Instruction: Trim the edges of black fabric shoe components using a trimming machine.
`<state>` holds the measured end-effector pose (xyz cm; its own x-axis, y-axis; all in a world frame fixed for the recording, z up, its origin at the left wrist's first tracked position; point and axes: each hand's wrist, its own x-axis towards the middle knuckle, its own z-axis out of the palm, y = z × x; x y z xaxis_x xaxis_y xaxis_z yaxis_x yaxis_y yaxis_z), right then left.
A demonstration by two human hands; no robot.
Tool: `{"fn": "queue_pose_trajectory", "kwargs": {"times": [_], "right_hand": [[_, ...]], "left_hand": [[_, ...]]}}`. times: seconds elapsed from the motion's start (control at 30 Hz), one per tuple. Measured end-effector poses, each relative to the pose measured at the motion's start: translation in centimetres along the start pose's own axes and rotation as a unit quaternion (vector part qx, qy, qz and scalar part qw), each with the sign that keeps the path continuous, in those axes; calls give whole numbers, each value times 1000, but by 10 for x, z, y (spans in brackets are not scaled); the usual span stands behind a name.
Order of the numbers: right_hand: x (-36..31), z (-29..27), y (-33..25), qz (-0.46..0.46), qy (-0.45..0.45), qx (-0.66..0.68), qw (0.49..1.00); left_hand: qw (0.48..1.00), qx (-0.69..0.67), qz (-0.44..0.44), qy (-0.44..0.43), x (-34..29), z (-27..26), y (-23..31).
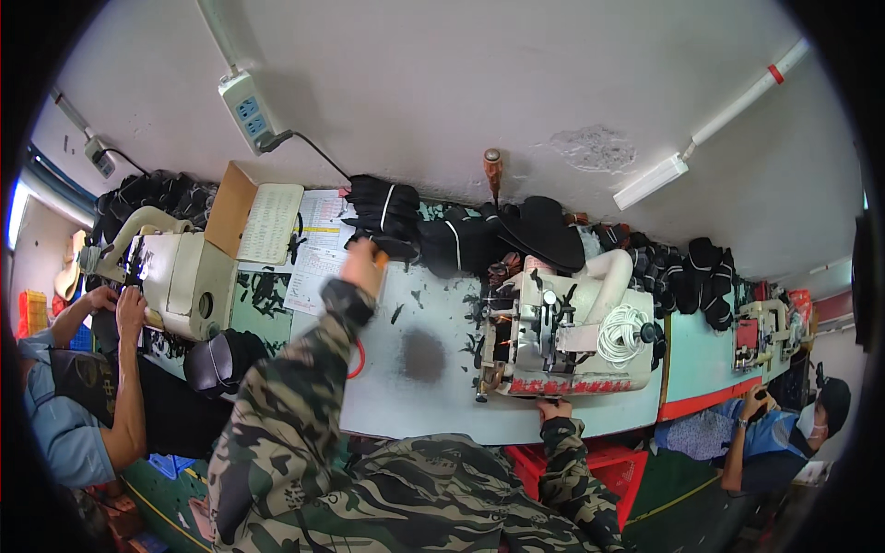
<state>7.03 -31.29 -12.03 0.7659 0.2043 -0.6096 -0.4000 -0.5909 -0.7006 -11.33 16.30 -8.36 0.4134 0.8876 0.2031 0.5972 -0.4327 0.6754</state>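
My left hand (361, 267), smeared by motion, reaches across the table to a tied bundle of black flat pieces (385, 205) by the wall. A small orange thing (381, 260) shows at its fingers; whether they hold it is unclear. My right hand (553, 408) is at the table's front edge, just below a cream bench machine (590, 369) with a coil of white cord (624, 334) on it. Its fingers are partly hidden under the machine. A red ring-shaped handle (357, 359) lies beside my left forearm. Printed sheets (318, 276) lie left of that hand.
More black bundles (452, 241) line the wall, with a wooden-handled tool (493, 170) upright among them. Co-workers sit at machines on both sides. A red plastic crate (619, 470) stands below the table. Dark scraps (263, 293) litter the tabletop.
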Motion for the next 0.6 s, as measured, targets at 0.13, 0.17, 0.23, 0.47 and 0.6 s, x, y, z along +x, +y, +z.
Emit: {"fn": "queue_pose_trajectory", "kwargs": {"times": [0.13, 0.17, 0.23, 0.47, 0.6], "right_hand": [[-11, 7, -20, 34, -39, -18, 998], [-11, 8, -26, 51, -42, -17, 998], [-3, 1, -24, 79, -77, 13, 994], [15, -12, 18, -18, -30, -83, 996], [42, 31, 19, -44, -35, -182, 982]], "left_hand": [[979, 158, -48, -118, 50, -25, -31], [978, 152, -58, -134, 56, -26, -33], [983, 127, -72, -113, 53, -27, -36], [987, -105, 121, -25, -92, -53, -33], [990, 41, 129, 42, -160, -66, -123]]}}
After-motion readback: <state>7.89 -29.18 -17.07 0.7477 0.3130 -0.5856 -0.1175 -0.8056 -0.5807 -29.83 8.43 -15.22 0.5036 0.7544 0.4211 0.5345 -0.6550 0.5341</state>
